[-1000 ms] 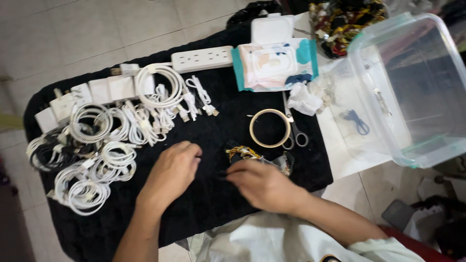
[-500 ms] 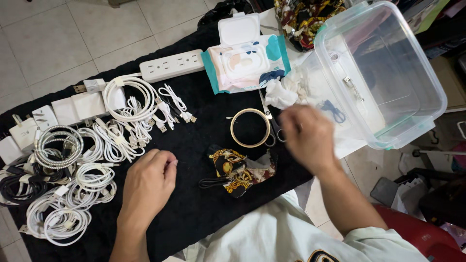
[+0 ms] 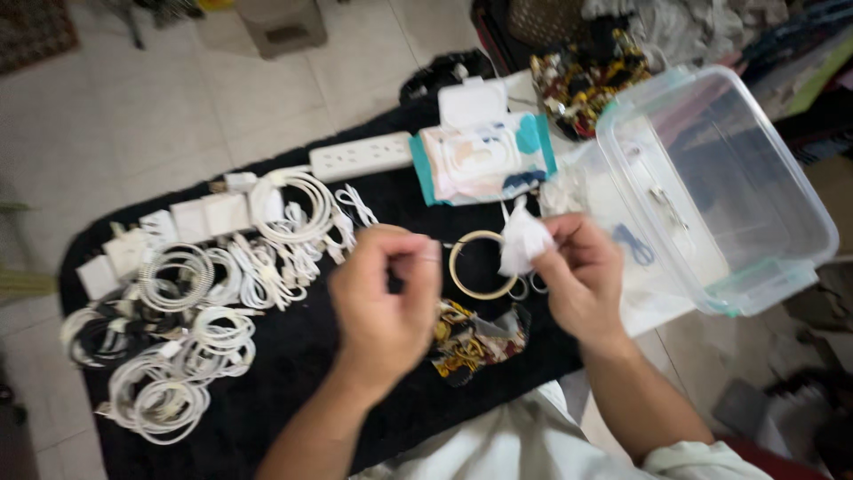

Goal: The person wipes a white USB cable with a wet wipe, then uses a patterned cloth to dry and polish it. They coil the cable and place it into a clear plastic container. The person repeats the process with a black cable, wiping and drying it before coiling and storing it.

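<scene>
- Head view: the right hand (image 3: 582, 280) is lifted above the black mat (image 3: 355, 400), with thumb and fingers pinching a crumpled white wipe (image 3: 522, 242) near its lower edge, so the wipe stands up from the fingertips.
- The left hand (image 3: 384, 302) is raised beside it, fingers curled in toward the thumb. The picture is blurred, and I cannot tell whether it grips anything.
- By its look, the wipe is very light, soft and limp. It should crush and fold under any grip, tear if pulled hard, and perhaps be damp. A gentle pinch at an edge or corner looks right, with the other hand free to spread it.
- Below the hands lie a tape ring (image 3: 480, 264), scissors (image 3: 526, 286) and a patterned cloth (image 3: 475, 340).
- A wipes pack (image 3: 480, 156) with its lid up lies further back, beside a power strip (image 3: 360, 156).
- White coiled cables (image 3: 191, 329) fill the mat's left side. A clear tub (image 3: 720, 191) sits to the right.
</scene>
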